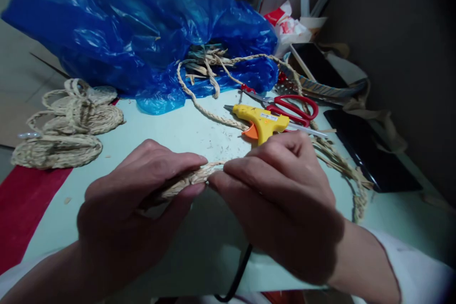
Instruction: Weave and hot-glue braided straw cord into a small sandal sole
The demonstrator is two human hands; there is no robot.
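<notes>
A small woven straw piece (181, 184) is between my two hands, above the near part of the table. My left hand (138, 199) is closed round it, thumb below and forefinger along its top edge. At its right end, the thumb and fingers of my right hand (278, 194) pinch the edge. A yellow glue gun (261, 118) with an orange trigger lies just beyond my right hand. Past it are red-handled scissors (295, 110). A braided straw cord (210, 115) runs from the blue bag toward the glue gun. My palms hide part of the woven piece.
A blue plastic bag (142, 33) with straw at its mouth spans the back. Woven straw pieces (71, 123) are stacked at left. A black tablet-like slab (374, 152), loose braids (359, 194) and a basket (331, 89) holding a phone (320, 64) stand right. A black cable (242, 270) hangs near the front.
</notes>
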